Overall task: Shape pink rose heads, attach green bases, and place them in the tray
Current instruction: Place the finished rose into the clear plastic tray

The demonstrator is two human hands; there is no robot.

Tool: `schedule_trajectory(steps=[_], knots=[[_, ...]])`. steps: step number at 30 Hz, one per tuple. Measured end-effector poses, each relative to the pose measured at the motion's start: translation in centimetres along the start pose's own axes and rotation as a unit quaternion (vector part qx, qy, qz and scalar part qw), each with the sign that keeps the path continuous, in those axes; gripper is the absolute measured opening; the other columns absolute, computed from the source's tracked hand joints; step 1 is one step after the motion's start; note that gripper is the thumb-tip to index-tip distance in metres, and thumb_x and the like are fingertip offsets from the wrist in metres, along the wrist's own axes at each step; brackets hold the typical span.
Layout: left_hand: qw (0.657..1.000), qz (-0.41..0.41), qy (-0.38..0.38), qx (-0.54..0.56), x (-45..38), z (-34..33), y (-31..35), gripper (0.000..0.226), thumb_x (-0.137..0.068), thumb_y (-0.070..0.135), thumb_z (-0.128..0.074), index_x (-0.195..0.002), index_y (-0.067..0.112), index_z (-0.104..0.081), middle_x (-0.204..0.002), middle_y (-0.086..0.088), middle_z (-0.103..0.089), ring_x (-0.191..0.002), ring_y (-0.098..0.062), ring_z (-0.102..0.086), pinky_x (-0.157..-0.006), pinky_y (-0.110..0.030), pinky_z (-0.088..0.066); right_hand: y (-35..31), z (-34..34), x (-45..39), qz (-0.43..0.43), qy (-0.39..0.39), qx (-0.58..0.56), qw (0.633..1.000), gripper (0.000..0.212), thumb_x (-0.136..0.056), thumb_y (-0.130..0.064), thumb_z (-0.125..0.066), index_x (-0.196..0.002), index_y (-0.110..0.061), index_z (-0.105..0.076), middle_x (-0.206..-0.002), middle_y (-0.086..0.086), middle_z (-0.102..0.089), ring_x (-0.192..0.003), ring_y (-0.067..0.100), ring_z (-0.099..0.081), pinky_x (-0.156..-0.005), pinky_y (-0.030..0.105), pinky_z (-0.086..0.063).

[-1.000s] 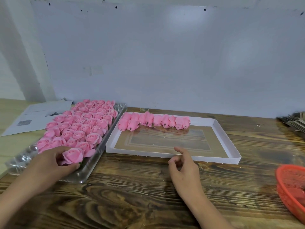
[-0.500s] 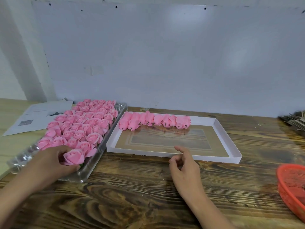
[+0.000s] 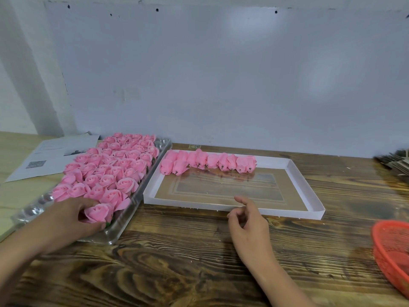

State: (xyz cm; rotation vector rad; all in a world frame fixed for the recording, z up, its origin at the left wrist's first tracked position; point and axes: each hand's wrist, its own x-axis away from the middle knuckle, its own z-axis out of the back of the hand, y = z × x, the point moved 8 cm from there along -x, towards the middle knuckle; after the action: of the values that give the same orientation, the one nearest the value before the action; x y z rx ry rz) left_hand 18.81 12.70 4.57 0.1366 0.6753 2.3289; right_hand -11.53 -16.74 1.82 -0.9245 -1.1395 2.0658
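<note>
Left hand (image 3: 66, 220) grips a pink rose head (image 3: 98, 212) — soft, probably crushable (hold low, near its base); right hand (image 3: 247, 222) hovers loosely curled, holding nothing

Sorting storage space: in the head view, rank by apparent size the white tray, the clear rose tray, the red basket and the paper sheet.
1. white tray and clear rose tray: alike, unranked
2. paper sheet
3. red basket: cut off by the frame, so unsure
</note>
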Motion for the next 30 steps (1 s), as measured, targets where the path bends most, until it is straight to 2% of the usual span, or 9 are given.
schedule_trajectory(steps=[4,9,13,15,17,19,22,26,30], knots=[[1.0,0.001,-0.016,-0.01,-0.1,-0.2,0.2,0.033,-0.05,0.071,-0.078,-0.078,0.061,-0.062,-0.09,0.035,-0.064,-0.086,0.008,-0.059,-0.071,-0.022,-0.047,-0.1,0.0,0.1,-0.002,-0.003,-0.002,1.0,0.038,-0.097,-0.011,-0.058,-0.127,-0.032,-0.05,-0.089,-0.028,-0.063,-0.074,-0.001,-0.059,-0.066,0.006,-0.044],[1.0,-0.003,0.0,-0.012,-0.2,0.0,0.1,0.045,-0.045,0.082,-0.069,-0.086,0.068,-0.057,-0.082,0.034,-0.067,-0.081,0.004,-0.063,-0.07,-0.024,-0.052,-0.4,0.2,0.2,0.002,-0.002,0.0,1.0,0.037,-0.097,-0.011,-0.057,-0.126,-0.032,-0.05,-0.091,-0.029,-0.062,-0.075,0.0,-0.06,-0.066,0.007,-0.044],[0.999,-0.022,-0.01,-0.025,0.0,0.2,1.2,0.048,-0.058,0.064,-0.082,-0.095,0.076,-0.055,-0.089,0.049,-0.06,-0.073,0.002,-0.065,-0.064,-0.024,-0.05,-0.4,0.2,0.1,0.003,-0.002,0.003,1.0,0.037,-0.097,-0.01,-0.058,-0.127,-0.031,-0.05,-0.091,-0.029,-0.062,-0.076,0.0,-0.06,-0.067,0.007,-0.044],[0.999,-0.026,-0.015,-0.039,-0.1,0.1,1.5,0.044,-0.063,0.052,-0.088,-0.093,0.07,-0.061,-0.086,0.044,-0.063,-0.069,0.002,-0.065,-0.063,-0.024,-0.049,-0.4,0.2,0.1,0.001,-0.004,0.001,1.0,0.037,-0.097,-0.011,-0.058,-0.127,-0.031,-0.05,-0.091,-0.029,-0.062,-0.077,-0.001,-0.059,-0.067,0.007,-0.044],[0.999,-0.011,-0.022,-0.043,-0.5,-0.3,1.3,0.026,-0.065,0.044,-0.091,-0.083,0.051,-0.073,-0.079,0.031,-0.07,-0.068,0.003,-0.066,-0.064,-0.024,-0.05,-0.5,0.2,0.2,0.0,-0.005,0.0,1.0,0.037,-0.097,-0.011,-0.057,-0.128,-0.031,-0.051,-0.089,-0.027,-0.062,-0.076,-0.001,-0.059,-0.067,0.007,-0.044],[0.998,-0.002,-0.036,-0.045,-0.8,-0.6,1.4,0.021,-0.068,0.038,-0.091,-0.077,0.039,-0.073,-0.084,0.024,-0.071,-0.075,0.002,-0.064,-0.07,-0.024,-0.049,-0.5,0.3,0.2,-0.002,-0.002,-0.004,1.0,0.037,-0.097,-0.011,-0.058,-0.129,-0.029,-0.052,-0.083,-0.017,-0.065,-0.075,-0.001,-0.059,-0.066,0.006,-0.043],[0.997,0.003,-0.057,-0.046,-0.9,-0.9,2.0,0.026,-0.07,0.033,-0.092,-0.078,0.041,-0.068,-0.092,0.028,-0.062,-0.084,0.003,-0.058,-0.076,-0.025,-0.046,-0.5,0.4,0.1,-0.004,0.005,-0.007,1.0,0.037,-0.097,-0.011,-0.058,-0.13,-0.026,-0.054,-0.079,-0.012,-0.065,-0.074,0.0,-0.059,-0.066,0.007,-0.044],[0.996,0.006,-0.066,-0.064,-1.1,-0.9,1.9,0.024,-0.07,0.038,-0.091,-0.073,0.039,-0.067,-0.091,0.028,-0.061,-0.082,0.004,-0.058,-0.071,-0.022,-0.044,-0.7,0.2,0.2,-0.004,-0.005,-0.004,1.0,0.036,-0.097,-0.011,-0.057,-0.129,-0.028,-0.053,-0.088,-0.026,-0.063,-0.074,0.0,-0.059,-0.067,0.007,-0.044],[0.996,0.011,-0.076,-0.054,-1.4,-1.1,1.4,0.023,-0.068,0.037,-0.092,-0.072,0.04,-0.07,-0.091,0.037,-0.055,-0.084,0.007,-0.057,-0.072,-0.02,-0.043,-0.6,0.3,0.2,-0.004,0.001,-0.006,1.0,0.034,-0.097,-0.01,-0.057,-0.127,-0.027,-0.055,-0.086,-0.024,-0.064,-0.07,0.001,-0.059,-0.064,0.008,-0.044]])
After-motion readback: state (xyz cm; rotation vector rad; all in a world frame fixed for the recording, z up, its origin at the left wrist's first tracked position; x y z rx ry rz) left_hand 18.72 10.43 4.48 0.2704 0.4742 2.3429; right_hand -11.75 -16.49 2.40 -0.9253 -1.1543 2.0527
